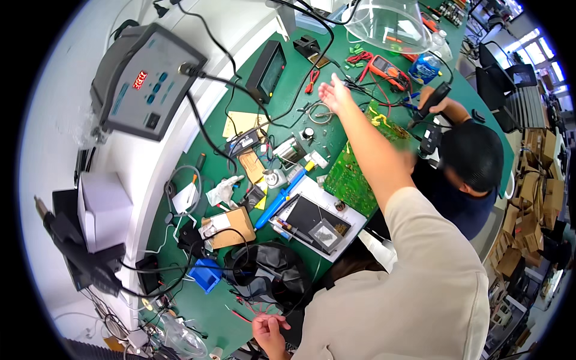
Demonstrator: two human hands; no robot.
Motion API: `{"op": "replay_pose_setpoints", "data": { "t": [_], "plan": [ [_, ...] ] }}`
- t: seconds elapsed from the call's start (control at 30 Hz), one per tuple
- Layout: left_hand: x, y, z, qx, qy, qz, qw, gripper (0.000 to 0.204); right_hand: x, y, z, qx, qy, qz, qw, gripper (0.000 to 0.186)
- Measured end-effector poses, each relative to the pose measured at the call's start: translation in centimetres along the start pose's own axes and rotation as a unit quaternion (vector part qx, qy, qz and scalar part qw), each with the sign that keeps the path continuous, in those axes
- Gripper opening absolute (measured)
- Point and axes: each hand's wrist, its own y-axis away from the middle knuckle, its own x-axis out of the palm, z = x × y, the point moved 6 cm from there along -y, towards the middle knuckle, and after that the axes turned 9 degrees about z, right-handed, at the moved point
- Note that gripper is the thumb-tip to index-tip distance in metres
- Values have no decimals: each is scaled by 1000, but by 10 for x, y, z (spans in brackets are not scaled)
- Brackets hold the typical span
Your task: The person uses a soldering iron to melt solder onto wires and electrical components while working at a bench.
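Reaching across the bench, my right hand (334, 94) has its fingers extended, beside black test leads and a coiled pale cable (319, 118). Its forearm crosses a green circuit board (343, 186) with yellow parts. An orange multimeter (389, 72) lies just beyond. Down at the lower edge, my left hand (271, 327) has curled fingers near thin red wires (255, 305); whatever they hold is too small to make out. A blue solder sucker (271, 210) lies by a white sheet with a dark pad (306, 225).
A co-worker in a black cap (471, 156) bends over the board at right, holding a black handheld tool (435, 99). A grey station with cables (147, 84) stands upper left. A black bag (267, 270), blue box (204, 276) and clear dome (390, 27) occupy the green bench (168, 312).
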Motion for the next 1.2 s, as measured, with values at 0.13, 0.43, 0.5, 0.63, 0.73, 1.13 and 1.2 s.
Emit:
{"op": "replay_pose_setpoints", "data": {
  "t": [0.13, 0.43, 0.5, 0.63, 0.73, 1.13, 1.2],
  "plan": [
    [37, -25, 4, 0, -1, -6, 1000, 7, 28, -66, 53, -63, -31, 3, 998, 56],
    [53, -29, -13, -109, 14, -15, 994, 5, 18, -114, 58, -142, -167, -48, 974, 30],
    [53, -32, -15, -101, -4, -13, 995, 5, 16, -111, 59, -148, -131, -65, 978, 26],
    [54, -40, -14, -48, -24, 4, 999, 8, 16, -89, 67, -169, -82, -60, 980, 28],
    [51, -40, -14, -35, -30, 18, 999, 8, 17, -61, 69, -181, -80, -34, 980, 30],
    [35, -29, -11, 2, -10, 56, 998, 4, 6, 69, 83, -222, -22, 20, 975, 20],
    [28, -26, -7, 9, -8, 67, 998, 4, 5, 81, 88, -215, 10, 60, 975, 23]
  ]
}}
